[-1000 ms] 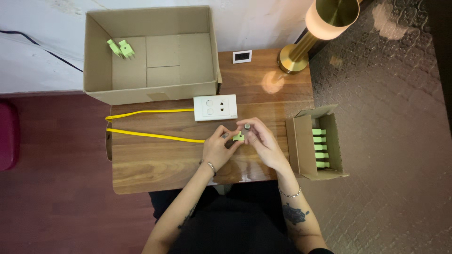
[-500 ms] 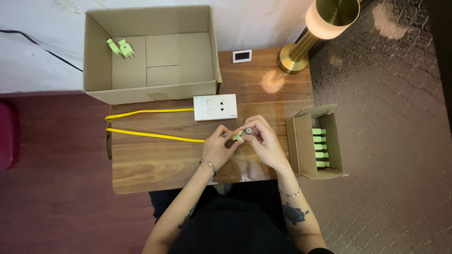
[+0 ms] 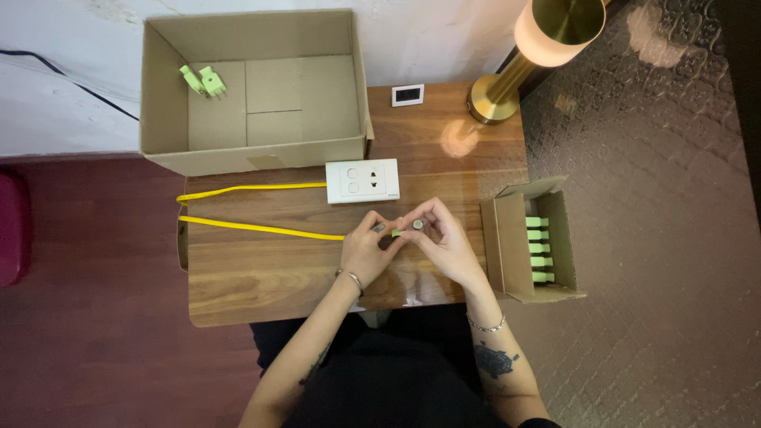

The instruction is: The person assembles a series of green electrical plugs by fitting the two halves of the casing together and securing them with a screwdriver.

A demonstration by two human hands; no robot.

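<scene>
Both hands meet over the middle of the wooden table [image 3: 254, 277]. My left hand [image 3: 366, 250] and my right hand [image 3: 440, 242] pinch a small light-green plug [image 3: 396, 232] between their fingertips. A yellow cable [image 3: 254, 227] runs from the left table edge to my left hand; its other run leads to a white wall socket plate [image 3: 362, 181] lying just beyond the hands. The plug is mostly hidden by the fingers.
A large open cardboard box [image 3: 158, 119] at the back holds two green plugs [image 3: 203, 81]. A small open box [image 3: 507, 246] at the right holds several green plugs [image 3: 538, 250]. A brass lamp [image 3: 507, 87] and a small white-framed display [image 3: 407, 95] stand at the back right.
The fingers of both hands have shifted slightly around the green plug; the hands stay in the same place above the table.
</scene>
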